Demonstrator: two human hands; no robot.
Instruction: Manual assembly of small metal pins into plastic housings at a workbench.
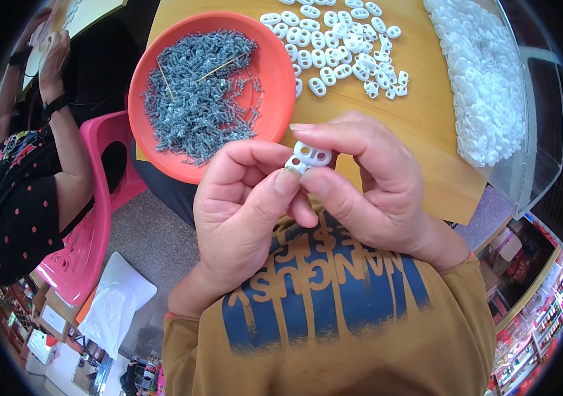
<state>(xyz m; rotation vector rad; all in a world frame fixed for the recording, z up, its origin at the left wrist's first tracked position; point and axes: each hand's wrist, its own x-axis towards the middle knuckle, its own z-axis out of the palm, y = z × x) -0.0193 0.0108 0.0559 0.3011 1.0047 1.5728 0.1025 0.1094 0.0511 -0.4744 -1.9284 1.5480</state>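
In front of my chest I hold a small white double-hole cord lock [317, 157] between both hands. My left hand [238, 211] is closed, its thumb and curled fingers pinching the lower left end, where a second holed part shows. Thumb and index finger of my right hand [377, 181] grip the upper right end. Whether the two parts are joined is hard to see. Just beyond my left hand is a red plastic basin [275, 115] holding a heap of small metal springs [202, 92], with two thin sticks on top.
Loose white two-hole pieces [331, 56] lie on the wooden table [420, 132] at the far side. At right stands a clear bin [538, 152] full of white parts [476, 86]. Another person's arm [63, 132] and a pink chair [100, 198] are at left.
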